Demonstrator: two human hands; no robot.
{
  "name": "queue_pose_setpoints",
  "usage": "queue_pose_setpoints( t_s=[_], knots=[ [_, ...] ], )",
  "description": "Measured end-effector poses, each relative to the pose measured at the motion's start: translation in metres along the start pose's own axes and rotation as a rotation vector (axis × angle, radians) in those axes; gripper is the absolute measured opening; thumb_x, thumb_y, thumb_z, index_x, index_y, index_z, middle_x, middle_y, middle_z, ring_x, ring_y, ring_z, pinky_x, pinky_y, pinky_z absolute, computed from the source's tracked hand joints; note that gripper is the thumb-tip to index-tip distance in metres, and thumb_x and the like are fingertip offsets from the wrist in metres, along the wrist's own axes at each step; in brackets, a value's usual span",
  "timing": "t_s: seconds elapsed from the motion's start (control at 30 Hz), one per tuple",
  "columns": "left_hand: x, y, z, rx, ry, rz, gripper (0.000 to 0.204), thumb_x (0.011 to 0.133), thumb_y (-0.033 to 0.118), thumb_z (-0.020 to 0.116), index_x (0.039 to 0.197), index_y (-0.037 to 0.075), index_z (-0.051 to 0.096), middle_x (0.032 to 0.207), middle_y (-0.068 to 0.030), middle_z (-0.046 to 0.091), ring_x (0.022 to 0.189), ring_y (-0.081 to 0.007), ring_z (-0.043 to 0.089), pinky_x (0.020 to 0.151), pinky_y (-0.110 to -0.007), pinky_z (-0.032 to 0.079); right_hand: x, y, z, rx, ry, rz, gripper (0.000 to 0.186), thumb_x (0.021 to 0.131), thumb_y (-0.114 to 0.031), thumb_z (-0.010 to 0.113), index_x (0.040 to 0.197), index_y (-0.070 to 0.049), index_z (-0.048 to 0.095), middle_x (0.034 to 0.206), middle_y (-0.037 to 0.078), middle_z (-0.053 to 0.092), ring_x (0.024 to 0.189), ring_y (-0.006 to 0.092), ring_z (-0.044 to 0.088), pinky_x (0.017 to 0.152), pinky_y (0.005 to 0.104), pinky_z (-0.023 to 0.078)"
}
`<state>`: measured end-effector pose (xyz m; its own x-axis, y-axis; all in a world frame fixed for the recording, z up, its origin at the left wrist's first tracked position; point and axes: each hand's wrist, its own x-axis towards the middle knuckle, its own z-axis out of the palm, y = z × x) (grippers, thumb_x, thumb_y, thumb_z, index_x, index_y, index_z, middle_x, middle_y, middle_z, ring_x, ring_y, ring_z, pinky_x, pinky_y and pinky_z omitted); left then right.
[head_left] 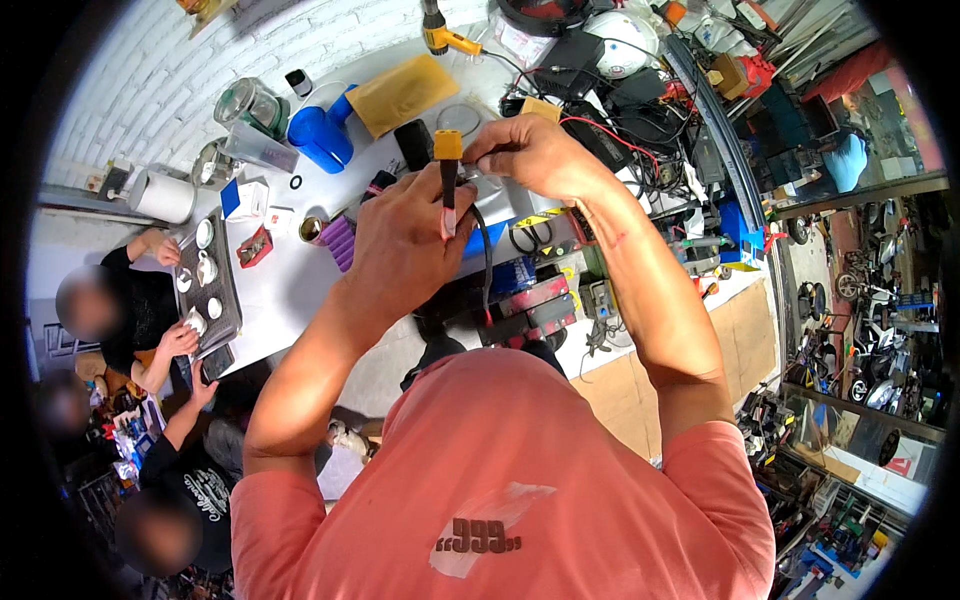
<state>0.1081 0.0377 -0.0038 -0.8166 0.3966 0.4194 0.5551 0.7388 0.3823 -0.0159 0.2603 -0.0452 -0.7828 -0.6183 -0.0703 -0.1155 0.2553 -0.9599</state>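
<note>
My left hand [395, 240] is closed round a black cable whose yellow plug [448, 146] sticks up past the fingers. A stretch of black lead [487, 262] hangs down from beside that hand toward the dark red and black blocks [538, 308] below. Just to the right, my right hand [537, 155] has its thumb and fingertips pressed together in a pinch. What lies between those fingertips is too small to make out. A black phone-like object [413, 145] rests on the table behind my left hand, and a purple ribbed item [340, 243] is left of my wrist.
At the back stand a blue jug [318, 140], a yellow envelope [402, 95] and a yellow drill-like tool [447, 38]. Tangled cables [655, 150] crowd the right. On the left, another person's hands [180, 340] are at a tea tray [230, 290].
</note>
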Motion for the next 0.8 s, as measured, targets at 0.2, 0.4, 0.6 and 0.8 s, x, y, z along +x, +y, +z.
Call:
queue_pose_setpoints(
  t_s=[0.2, 0.4, 0.6, 0.8],
  knots=[
    [0.004, -0.001, 0.004, 0.023, 0.022, 0.031, 0.03, 0.09, 0.006, 0.087, 0.119, 0.007, 0.081, 0.119, -0.0104, 0.077, 0.102, -0.0363, 0.079, 0.085, -0.047, 0.065, -0.002, -0.005, -0.01, -0.179, -0.025, -0.095, 0.021, 0.106, -0.006, 0.075, 0.123, 0.001, 0.084, 0.112, 0.007, 0.085, 0.104, 0.0152, 0.075, 0.101, 0.0342, 0.059],
    [0.004, -0.001, 0.002, 0.053, 0.03, 0.036, 0.03, 0.089, 0.004, 0.085, 0.119, 0.008, 0.081, 0.121, -0.0101, 0.077, 0.1, -0.0357, 0.08, 0.083, -0.045, 0.064, -0.045, 0.031, -0.055, 0.19, 0.448, -0.089, 0.02, 0.11, -0.007, 0.071, 0.121, 0.005, 0.082, 0.114, 0.01, 0.084, 0.107, 0.0177, 0.075, 0.102, 0.0338, 0.058],
    [0.006, 0.003, -0.003, -0.009, 0.004, -0.01, 0.037, 0.092, 0.024, 0.095, 0.12, 0.005, 0.081, 0.122, -0.0144, 0.078, 0.103, -0.0373, 0.08, 0.086, -0.046, 0.064, -0.093, 0.181, 0.004, -0.214, 0.662, 0.334, 0.02, 0.104, -0.018, 0.075, 0.111, -0.004, 0.086, 0.107, 0.022, 0.086, 0.105, 0.033, 0.084, 0.097, 0.0451, 0.063],
    [0.008, 0.003, -0.017, -0.089, -0.079, -0.078, 0.036, 0.095, 0.022, 0.094, 0.124, 0.004, 0.081, 0.127, -0.017, 0.078, 0.11, -0.0367, 0.079, 0.092, -0.043, 0.064, -0.061, 0.25, 0.081, -0.8, 0.32, 0.622, 0.049, 0.098, -0.029, 0.076, 0.139, -0.001, 0.075, 0.143, 0.025, 0.072, 0.133, 0.0422, 0.071, 0.111, 0.0505, 0.061]
  ],
)
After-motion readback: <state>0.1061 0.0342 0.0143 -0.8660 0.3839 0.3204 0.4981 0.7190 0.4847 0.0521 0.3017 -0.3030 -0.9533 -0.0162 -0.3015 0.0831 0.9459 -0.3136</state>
